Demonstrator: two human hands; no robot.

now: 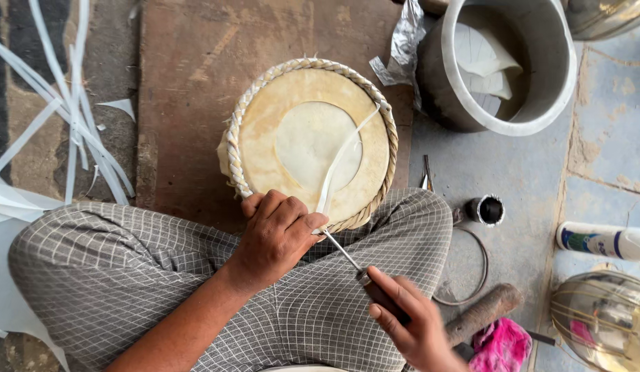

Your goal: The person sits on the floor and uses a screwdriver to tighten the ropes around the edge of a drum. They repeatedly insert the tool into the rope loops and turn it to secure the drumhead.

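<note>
Threading a white strip point(339, 160) through the braided rim of the drum head point(311, 141), lying on a board point(189, 83) at my knees. I'm pinching the rim with my left hand point(277, 233) and gripping the awl point(361, 270) with my right hand point(416, 325); hands apart. I'm keeping the tip shallow so the skin isn't tearing.

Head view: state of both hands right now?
Left hand: closed, gripping the rim of the round drumhead.
Right hand: closed on the awl, dark handle, tip at the braided edge.

A floor-level craft workshop: hide strips point(65, 117) (scattered cuttings), a soaking pot point(533, 103), bare concrete floor point(512, 165).
</note>
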